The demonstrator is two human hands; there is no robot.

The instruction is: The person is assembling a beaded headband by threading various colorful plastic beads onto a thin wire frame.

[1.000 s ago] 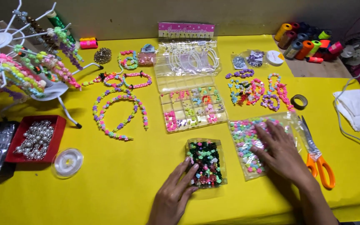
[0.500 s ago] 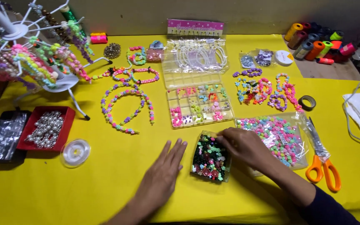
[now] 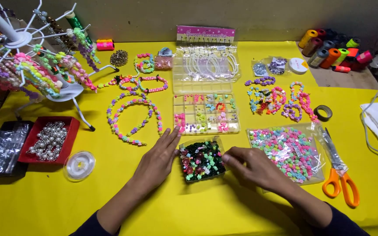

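Yellow cloth covers the table (image 3: 110, 205). Low in the middle of the frame, the right hand (image 3: 254, 166) pinches the right edge of a small bag of dark beads (image 3: 201, 160) with curled fingertips. The left hand (image 3: 157, 159) lies flat, fingers spread, touching the bag's left side. Above sits a clear compartment box (image 3: 206, 114); right of it, a bag of pastel beads (image 3: 287, 150) and orange scissors (image 3: 340, 185).

A home craft corner for beadwork: a yellow table (image 3: 241, 214) against a bare wall, a compartmented bead box (image 3: 206, 114) at its middle, a bracelet stand (image 3: 27, 57) to its left, thread spools (image 3: 333, 48) to its right.
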